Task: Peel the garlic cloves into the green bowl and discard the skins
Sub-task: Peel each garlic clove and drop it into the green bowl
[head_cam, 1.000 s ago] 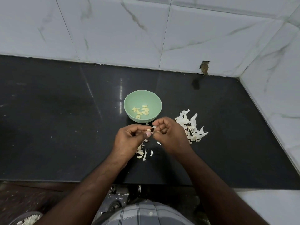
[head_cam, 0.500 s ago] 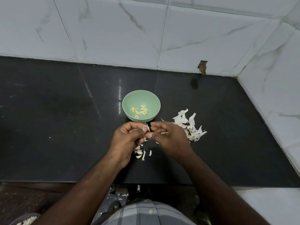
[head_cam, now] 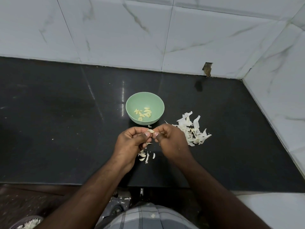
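Both hands have drawn slightly apart since a moment ago, baring the clove (head_cam: 150,131) between them. Left hand (head_cam: 132,142) and right hand (head_cam: 171,142) each pinch it at the fingertips, just off the bowl (head_cam: 132,103) at its 6 o'clock, probably so the peeled clove drops straight in. About eight cloves lie inside. One skin pile (head_cam: 192,129) sits at the bowl's 4 o'clock; several scraps (head_cam: 146,157) lie beneath the hands.

Bowl (head_cam: 130,103) on counter (head_cam: 66,129), cloves (head_cam: 143,112) inside; skin pile (head_cam: 192,129) right; hands before it.
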